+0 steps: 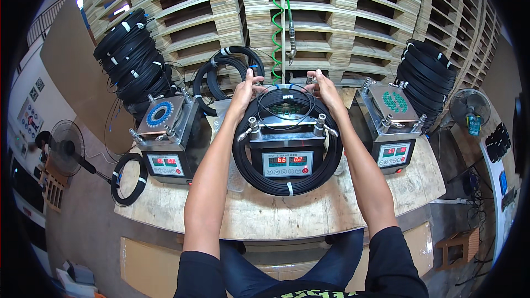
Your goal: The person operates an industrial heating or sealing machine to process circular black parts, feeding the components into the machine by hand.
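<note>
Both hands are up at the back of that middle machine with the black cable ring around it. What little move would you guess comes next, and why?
Probably a small push of the thin cable ends down into the fixture on top of the middle machine. The left hand and right hand both pinch thin strands at its far edge, while the black cable coil already lies looped around it, so only the ends seem left to seat.

Fingers (255, 80) tips hidden behind the cable coil (287, 187), green hose (277, 0) cut off at top edge
</note>
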`<state>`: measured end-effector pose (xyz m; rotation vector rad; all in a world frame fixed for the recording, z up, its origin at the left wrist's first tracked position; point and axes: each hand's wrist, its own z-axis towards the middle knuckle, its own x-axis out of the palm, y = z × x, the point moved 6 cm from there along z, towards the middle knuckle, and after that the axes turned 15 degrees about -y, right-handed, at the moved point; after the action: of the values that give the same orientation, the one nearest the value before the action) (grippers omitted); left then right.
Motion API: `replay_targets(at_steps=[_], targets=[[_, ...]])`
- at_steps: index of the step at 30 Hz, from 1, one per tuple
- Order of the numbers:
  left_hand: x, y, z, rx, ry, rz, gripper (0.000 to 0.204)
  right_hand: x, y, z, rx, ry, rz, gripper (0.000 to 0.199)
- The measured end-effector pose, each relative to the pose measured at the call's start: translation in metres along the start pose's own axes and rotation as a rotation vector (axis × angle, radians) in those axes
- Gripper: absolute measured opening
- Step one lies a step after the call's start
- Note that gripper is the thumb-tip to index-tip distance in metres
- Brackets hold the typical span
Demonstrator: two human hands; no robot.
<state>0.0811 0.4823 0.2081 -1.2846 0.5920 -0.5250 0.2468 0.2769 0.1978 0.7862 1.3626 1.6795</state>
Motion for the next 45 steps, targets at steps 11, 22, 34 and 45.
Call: replay_targets(at_steps=[11,22,34,45], targets=[[0.005,-0.006,-0.007,-0.019,0.011,-0.051,0.083,-0.004,-0.003,0.005,-0.038,0.01,-0.088,0.067],[0.004,0.0,-0.002,-0.02,0.013,-0.05,0.082,-0.001,-0.003,0.004,-0.026,-0.002,-0.028,0.066],[0.004,0.006,0.001,-0.058,0.057,-0.021,0.082,-0.001,-0.011,0.011,-0.032,0.022,-0.045,0.063],[0.002,0.006,0.0,-0.053,0.051,-0.026,0.078,0.002,0.0,0.0,-0.004,0.012,-0.045,0.061]])
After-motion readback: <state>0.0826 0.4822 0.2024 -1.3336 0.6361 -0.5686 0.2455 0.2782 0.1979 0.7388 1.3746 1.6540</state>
